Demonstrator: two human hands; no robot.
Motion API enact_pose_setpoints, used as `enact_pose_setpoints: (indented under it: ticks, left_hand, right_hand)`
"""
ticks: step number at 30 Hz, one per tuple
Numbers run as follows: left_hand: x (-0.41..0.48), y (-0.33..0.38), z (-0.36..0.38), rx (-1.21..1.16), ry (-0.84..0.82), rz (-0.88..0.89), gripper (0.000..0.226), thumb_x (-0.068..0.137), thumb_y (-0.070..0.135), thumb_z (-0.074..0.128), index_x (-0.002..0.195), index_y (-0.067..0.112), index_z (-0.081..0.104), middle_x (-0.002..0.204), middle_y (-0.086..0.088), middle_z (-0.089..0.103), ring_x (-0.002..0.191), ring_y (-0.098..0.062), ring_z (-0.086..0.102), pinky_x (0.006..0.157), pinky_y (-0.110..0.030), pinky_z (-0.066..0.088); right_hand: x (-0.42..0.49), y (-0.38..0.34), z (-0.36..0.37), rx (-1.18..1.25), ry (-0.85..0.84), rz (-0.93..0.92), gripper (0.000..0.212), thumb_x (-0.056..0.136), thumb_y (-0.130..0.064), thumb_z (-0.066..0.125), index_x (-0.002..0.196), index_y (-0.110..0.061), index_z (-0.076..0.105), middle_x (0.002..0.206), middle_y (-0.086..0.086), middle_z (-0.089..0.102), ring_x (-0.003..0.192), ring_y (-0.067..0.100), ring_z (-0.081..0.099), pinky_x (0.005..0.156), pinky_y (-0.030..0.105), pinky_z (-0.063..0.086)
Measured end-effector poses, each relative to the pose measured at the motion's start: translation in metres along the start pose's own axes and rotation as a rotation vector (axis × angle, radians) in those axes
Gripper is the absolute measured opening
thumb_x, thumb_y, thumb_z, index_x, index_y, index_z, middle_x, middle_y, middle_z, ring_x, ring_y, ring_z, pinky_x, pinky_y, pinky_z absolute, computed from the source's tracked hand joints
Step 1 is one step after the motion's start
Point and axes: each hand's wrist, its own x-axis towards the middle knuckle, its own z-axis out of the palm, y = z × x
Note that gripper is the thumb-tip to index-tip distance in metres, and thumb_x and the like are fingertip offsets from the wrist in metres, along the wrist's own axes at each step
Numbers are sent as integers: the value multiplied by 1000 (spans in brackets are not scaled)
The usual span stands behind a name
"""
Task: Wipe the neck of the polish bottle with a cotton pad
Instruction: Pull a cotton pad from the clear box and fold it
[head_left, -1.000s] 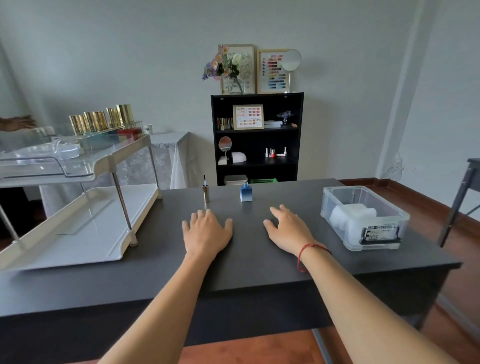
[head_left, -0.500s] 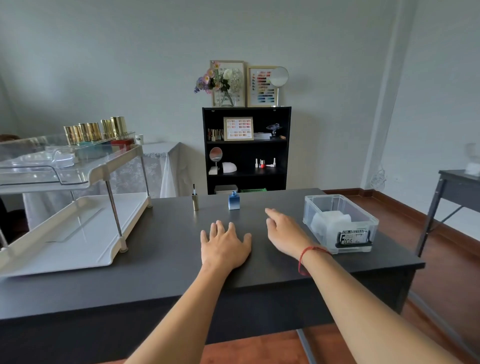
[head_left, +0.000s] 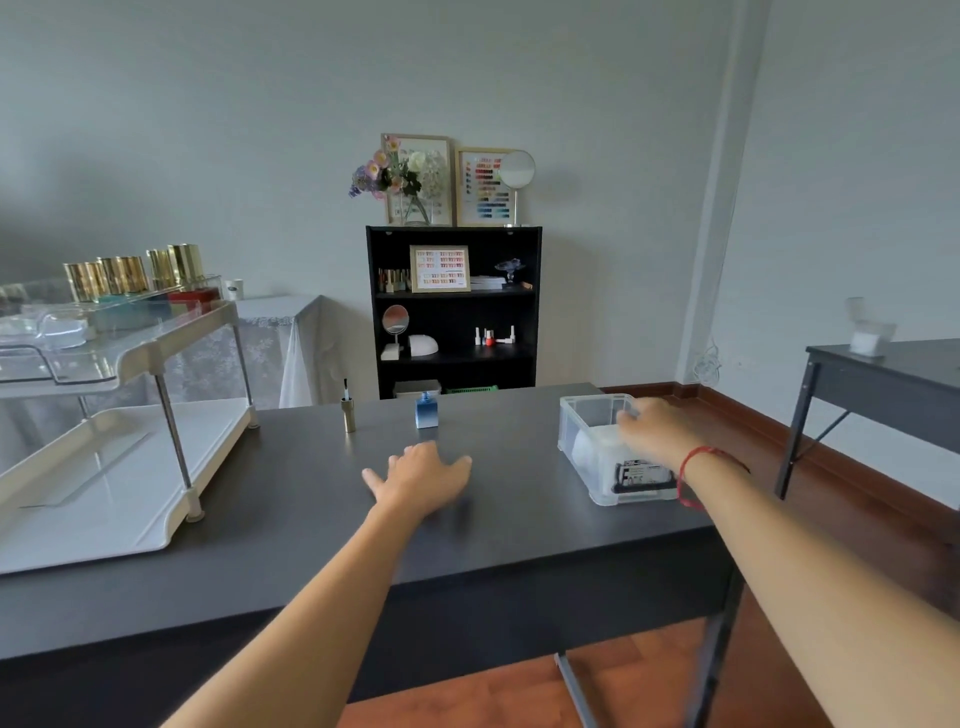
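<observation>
Left hand (head_left: 421, 478) laid flat on dark bench (head_left: 519, 530), fingers spread and released, palm down; right hand (head_left: 657, 428) stretched over clear bin (head_left: 574, 415) at bench's right, fingers loosely extended though blurred; white pads (head_left: 597, 444) seen inside bin; blue polish bottle (head_left: 426, 413) stood upright, uncapped, just beyond left hand; gold brush cap (head_left: 348, 413) set upright to its left, apart from it; white two-tier rack (head_left: 104, 493) placed at bench's left end; black bookshelf (head_left: 454, 312) seen against far wall.
</observation>
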Motion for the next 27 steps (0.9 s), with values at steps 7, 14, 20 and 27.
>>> enact_pose_setpoints:
  ticks: [7,14,20,27]
  left_hand:
    - [-13,80,-11,-615,-23,101,47,99,35,34,56,17,28,57,1,33,49,-16,29,50,-25,26]
    - [-3,73,-2,-607,-67,182,21,85,2,30,72,14,42,66,0,39,56,-18,31,52,-25,27]
    - [3,75,1,-583,-20,199,22,85,3,30,87,16,48,72,-3,42,61,-18,33,53,-26,27]
    - [11,77,4,-450,206,299,17,92,25,50,92,15,64,80,1,60,68,-23,56,79,-36,52]
  right_hand:
    - [-9,-35,29,16,-18,-101,16,89,-19,40,82,-15,53,90,7,60,87,29,56,69,29,42]
    - [2,-59,25,-2,-196,-64,26,89,-28,48,66,-16,51,70,4,54,61,18,50,54,24,39]
    - [6,-63,47,5,-187,-2,37,82,-26,56,110,-2,60,119,16,53,109,32,56,81,35,48]
    - [2,-55,51,458,98,30,32,82,-24,63,52,-16,60,53,1,48,75,23,42,49,24,32]
